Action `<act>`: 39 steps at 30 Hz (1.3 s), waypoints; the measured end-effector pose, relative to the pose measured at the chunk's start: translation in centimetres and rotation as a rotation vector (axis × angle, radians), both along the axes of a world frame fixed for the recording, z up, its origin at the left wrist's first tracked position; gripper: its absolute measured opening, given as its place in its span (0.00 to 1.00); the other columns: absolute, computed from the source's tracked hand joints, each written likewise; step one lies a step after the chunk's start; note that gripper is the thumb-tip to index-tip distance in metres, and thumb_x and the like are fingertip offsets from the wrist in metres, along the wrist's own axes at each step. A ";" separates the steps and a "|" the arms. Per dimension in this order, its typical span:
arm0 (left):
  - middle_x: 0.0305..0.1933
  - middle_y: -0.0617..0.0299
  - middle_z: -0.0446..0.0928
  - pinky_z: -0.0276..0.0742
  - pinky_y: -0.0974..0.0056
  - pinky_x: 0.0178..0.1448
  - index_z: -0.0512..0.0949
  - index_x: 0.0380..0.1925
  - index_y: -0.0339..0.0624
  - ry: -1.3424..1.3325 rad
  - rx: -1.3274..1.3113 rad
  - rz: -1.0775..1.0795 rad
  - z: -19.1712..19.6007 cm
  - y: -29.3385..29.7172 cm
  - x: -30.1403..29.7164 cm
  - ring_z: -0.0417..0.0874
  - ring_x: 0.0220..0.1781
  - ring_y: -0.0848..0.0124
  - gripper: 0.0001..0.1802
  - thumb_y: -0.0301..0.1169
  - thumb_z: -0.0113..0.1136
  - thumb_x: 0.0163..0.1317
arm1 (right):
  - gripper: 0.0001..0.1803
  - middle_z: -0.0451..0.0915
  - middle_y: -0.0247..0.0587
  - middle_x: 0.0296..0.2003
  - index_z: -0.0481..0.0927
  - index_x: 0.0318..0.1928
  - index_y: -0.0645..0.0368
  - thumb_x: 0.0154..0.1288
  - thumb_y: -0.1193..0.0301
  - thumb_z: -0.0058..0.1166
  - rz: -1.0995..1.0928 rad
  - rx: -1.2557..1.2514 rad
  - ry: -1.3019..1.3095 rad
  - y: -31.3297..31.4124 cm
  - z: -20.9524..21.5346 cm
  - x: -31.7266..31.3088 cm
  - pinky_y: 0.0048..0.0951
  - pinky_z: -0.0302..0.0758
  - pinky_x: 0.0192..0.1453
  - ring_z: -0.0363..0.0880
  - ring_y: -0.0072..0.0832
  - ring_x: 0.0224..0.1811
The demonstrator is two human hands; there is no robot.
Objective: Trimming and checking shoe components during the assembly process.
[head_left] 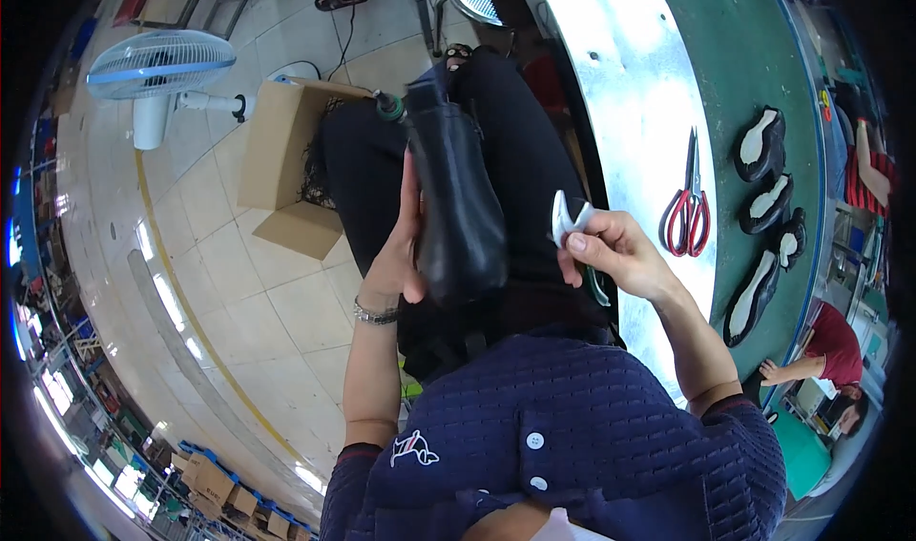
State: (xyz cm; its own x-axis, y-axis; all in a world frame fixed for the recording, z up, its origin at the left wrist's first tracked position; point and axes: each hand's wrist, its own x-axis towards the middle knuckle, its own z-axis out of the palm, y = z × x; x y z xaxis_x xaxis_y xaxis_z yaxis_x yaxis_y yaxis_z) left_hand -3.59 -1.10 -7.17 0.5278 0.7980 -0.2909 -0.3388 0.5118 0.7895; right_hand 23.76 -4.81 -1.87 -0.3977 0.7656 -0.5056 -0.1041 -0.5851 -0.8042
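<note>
My left hand (396,255) is closed around the side of a black leather shoe upper (458,197), which I hold above my lap with its rounded toe toward me. A green piece (389,107) shows beside its far end; I cannot tell what it is. Between the fingers of my right hand (618,250) is a pair of pliers (565,218), with pale metal jaws pointing up and a green handle below my fingers. The pliers are apart from the shoe upper.
At my right runs a shiny metal bench edge (625,73) with red-handled scissors (676,226). Beyond it, several black shoe pieces with pale soles (760,145) lie on a green belt (706,26). A cardboard box (272,150) and fan (151,121) stand left; a co-worker (832,350) is at right.
</note>
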 end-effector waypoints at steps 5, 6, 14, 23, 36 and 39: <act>0.75 0.52 0.51 0.51 0.57 0.74 0.33 0.75 0.54 0.136 0.128 0.064 -0.8 0.2 1.2 0.56 0.74 0.58 0.77 0.77 0.62 0.32 | 0.18 0.78 0.38 0.22 0.81 0.35 0.68 0.73 0.62 0.51 0.124 -0.068 0.089 1.0 1.3 -2.2 0.23 0.72 0.30 0.76 0.23 0.23; 0.75 0.52 0.51 0.51 0.57 0.74 0.33 0.75 0.54 0.136 0.129 0.068 -0.5 0.4 1.5 0.56 0.74 0.58 0.77 0.77 0.62 0.32 | 0.20 0.77 0.36 0.21 0.81 0.34 0.67 0.72 0.59 0.52 0.151 -0.074 0.088 1.2 1.6 -2.2 0.22 0.71 0.28 0.76 0.21 0.22; 0.44 0.61 0.70 0.72 0.69 0.50 0.60 0.54 0.42 0.240 0.082 0.222 2.5 1.9 4.4 0.72 0.44 0.77 0.38 0.55 0.67 0.57 | 0.29 0.75 0.32 0.17 0.81 0.27 0.62 0.72 0.49 0.47 0.372 -0.089 -0.153 2.3 3.4 -1.8 0.21 0.69 0.25 0.74 0.18 0.18; 0.38 0.64 0.72 0.73 0.73 0.39 0.63 0.47 0.42 0.240 0.058 0.358 3.6 1.0 5.2 0.72 0.35 0.81 0.28 0.42 0.69 0.59 | 0.35 0.70 0.47 0.10 0.73 0.16 0.67 0.72 0.50 0.46 0.594 0.377 -0.656 2.1 6.5 -3.3 0.36 0.69 0.20 0.75 0.37 0.13; 0.35 0.72 0.70 0.70 0.76 0.38 0.71 0.43 0.45 0.125 -0.054 0.377 3.4 1.8 3.9 0.70 0.35 0.84 0.17 0.41 0.63 0.63 | 0.35 0.71 0.35 0.09 0.74 0.14 0.62 0.74 0.50 0.44 0.489 0.422 -0.703 1.6 4.4 -5.1 0.27 0.67 0.19 0.72 0.25 0.11; 0.35 0.72 0.70 0.71 0.76 0.39 0.71 0.44 0.45 0.097 -0.062 0.373 3.2 1.8 3.2 0.71 0.34 0.84 0.18 0.43 0.62 0.64 | 0.35 0.72 0.31 0.09 0.73 0.13 0.58 0.73 0.47 0.43 0.473 0.062 -0.369 2.3 4.8 -5.1 0.23 0.69 0.23 0.74 0.19 0.14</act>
State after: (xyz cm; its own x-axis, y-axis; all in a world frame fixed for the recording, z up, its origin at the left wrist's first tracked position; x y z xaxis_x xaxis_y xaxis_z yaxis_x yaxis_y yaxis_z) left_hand -0.35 0.68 -3.93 0.1725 0.9094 -0.3784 -0.4362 0.4150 0.7985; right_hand 18.64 -2.50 2.91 -0.5091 0.5812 -0.6349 0.4482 -0.4507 -0.7720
